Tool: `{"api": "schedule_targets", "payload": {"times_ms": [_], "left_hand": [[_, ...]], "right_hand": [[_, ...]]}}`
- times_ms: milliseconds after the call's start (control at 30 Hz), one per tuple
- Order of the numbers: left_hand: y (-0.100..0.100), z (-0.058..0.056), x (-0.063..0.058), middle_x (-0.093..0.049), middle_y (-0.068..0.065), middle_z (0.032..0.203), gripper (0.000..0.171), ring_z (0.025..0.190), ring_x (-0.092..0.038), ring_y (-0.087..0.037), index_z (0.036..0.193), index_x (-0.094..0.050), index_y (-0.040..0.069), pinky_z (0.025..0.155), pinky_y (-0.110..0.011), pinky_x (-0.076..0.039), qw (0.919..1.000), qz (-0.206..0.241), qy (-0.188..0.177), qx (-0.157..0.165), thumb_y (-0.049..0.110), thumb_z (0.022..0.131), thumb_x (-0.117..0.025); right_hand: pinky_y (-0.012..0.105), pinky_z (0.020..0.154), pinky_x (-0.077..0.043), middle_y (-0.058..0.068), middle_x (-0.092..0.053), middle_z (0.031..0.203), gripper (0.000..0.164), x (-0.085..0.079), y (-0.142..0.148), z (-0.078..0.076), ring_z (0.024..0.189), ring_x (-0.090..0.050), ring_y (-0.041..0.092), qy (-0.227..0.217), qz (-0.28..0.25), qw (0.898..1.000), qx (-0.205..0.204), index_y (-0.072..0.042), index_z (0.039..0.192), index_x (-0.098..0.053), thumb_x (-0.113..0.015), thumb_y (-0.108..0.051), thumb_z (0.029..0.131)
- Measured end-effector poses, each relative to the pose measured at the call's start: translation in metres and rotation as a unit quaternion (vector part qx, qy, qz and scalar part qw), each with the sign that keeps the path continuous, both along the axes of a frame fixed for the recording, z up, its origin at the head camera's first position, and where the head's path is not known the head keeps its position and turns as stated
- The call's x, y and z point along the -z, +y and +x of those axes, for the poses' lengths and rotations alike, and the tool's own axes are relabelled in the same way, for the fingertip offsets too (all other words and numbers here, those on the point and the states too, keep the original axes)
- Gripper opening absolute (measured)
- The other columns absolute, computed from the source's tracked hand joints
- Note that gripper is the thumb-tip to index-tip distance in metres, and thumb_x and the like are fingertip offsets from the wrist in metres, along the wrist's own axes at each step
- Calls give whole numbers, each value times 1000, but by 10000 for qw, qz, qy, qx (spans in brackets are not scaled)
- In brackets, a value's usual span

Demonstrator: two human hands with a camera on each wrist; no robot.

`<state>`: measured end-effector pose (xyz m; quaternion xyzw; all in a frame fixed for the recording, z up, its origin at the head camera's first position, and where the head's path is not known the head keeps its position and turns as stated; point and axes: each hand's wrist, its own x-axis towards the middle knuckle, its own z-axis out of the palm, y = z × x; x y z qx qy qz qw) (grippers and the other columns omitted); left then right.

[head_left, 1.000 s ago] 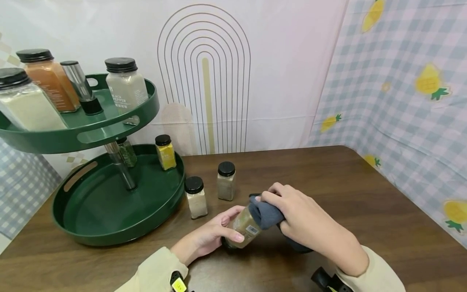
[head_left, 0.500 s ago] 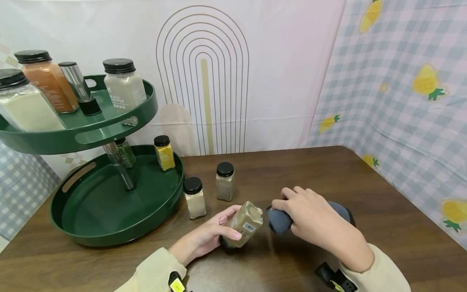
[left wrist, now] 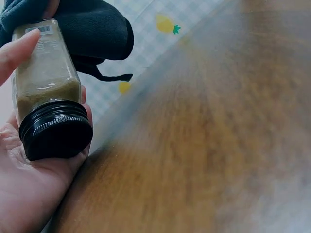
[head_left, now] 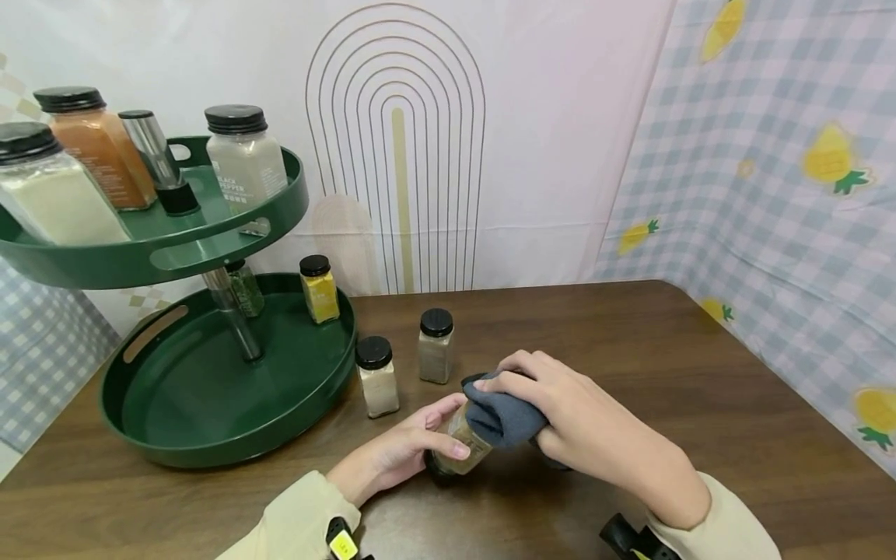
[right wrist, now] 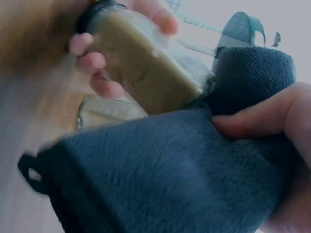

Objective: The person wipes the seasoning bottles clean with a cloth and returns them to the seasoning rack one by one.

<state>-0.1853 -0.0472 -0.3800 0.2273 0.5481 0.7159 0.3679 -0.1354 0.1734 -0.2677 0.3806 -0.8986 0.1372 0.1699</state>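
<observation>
A square glass spice jar [left wrist: 46, 73] with a black lid and tan powder lies tilted in my left hand [head_left: 406, 451], its lid end low and near the palm. Thumb and fingers grip its sides. My right hand [head_left: 560, 404] holds a dark blue-grey cloth [head_left: 505, 418] bunched over the raised bottom end of the jar. In the right wrist view the cloth [right wrist: 160, 165] hangs in a broad fold with a small loop at its corner, and the thumb presses on it beside the jar. The cloth hides the jar's base in the head view.
Two small black-capped jars, one of pale powder [head_left: 379, 385] and one greyish [head_left: 435, 350], stand behind my left hand. To the left is a two-tier green tray stand [head_left: 210, 459], bearing a yellow jar [head_left: 320, 292] below and several larger jars above.
Half a second ago the cloth was off the jar to the right, baring its base. My right hand has come back left and the cloth covers that end again. The left hand stays nearly still.
</observation>
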Motion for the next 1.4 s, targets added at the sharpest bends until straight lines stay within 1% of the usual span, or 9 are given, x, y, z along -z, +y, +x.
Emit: {"api": "schedule_targets", "payload": {"times_ms": [300,467,633,867,1033,1100,1200,1300,1400], "left_hand": [[0,0,3,-59,5,111,51,104,-54,-12,121,-49,21,92,-30,-40,10000,33,74,9,10,75,-66],[0,0,3,-60,5,110,50,102,-54,-12,120,-50,21,91,-30,-40,10000,58,59,-35,11,74,-66],[0,1,2,-60,5,109,50,101,-54,-12,119,-50,21,91,-30,-40,10000,81,48,5,11,74,-67],[0,1,3,-61,5,108,51,101,-54,-12,121,-50,20,90,-30,-41,9999,58,113,16,11,73,-68],[-1,0,3,-60,2,113,50,104,-56,-14,124,-48,20,91,-32,-42,9996,263,-41,-14,12,78,-64],[0,-1,3,-60,-5,120,52,106,-57,-18,130,-43,19,91,-33,-43,9987,484,-123,61,14,82,-62],[1,-3,3,-59,-14,123,53,106,-60,-23,135,-36,16,91,-35,-46,9965,789,-178,216,18,87,-60],[2,-3,1,-60,-11,119,53,105,-60,-22,134,-36,16,91,-36,-47,9964,792,-125,280,28,89,-61],[1,-2,0,-58,-6,118,53,105,-58,-19,134,-36,15,91,-37,-47,9977,617,27,273,42,92,-54]], "right_hand": [[31,73,-48,-5,-55,98,60,5,2,-2,88,-55,12,92,361,9985,389,-19,106,-64,-57,18,59],[31,69,-47,-5,-54,94,55,4,4,-2,84,-53,13,15,654,9953,709,-21,103,-64,-61,14,60],[30,66,-45,-4,-54,92,54,3,6,-1,82,-52,14,-76,819,9931,831,-21,101,-63,-61,14,59],[27,58,-41,-5,-52,91,49,1,12,1,80,-50,13,-513,1072,9874,1047,-22,100,-62,-62,11,64],[28,55,-38,-1,-54,92,45,-2,17,-2,79,-50,16,-1013,1516,9740,1347,-20,102,-62,-65,9,68],[30,55,-40,0,-55,94,46,-3,19,-2,80,-52,17,-852,1431,9751,1467,-20,105,-62,-64,8,69],[32,59,-44,-2,-57,98,53,-4,18,-2,82,-56,15,-408,852,9845,1478,-21,109,-61,-61,9,66],[32,65,-47,-5,-58,104,61,-4,13,-1,86,-58,13,-149,196,9924,1202,-22,113,-61,-56,14,64],[32,71,-49,-8,-58,109,64,0,5,-2,92,-59,10,-100,-341,9953,898,-22,116,-60,-55,15,64]]}}
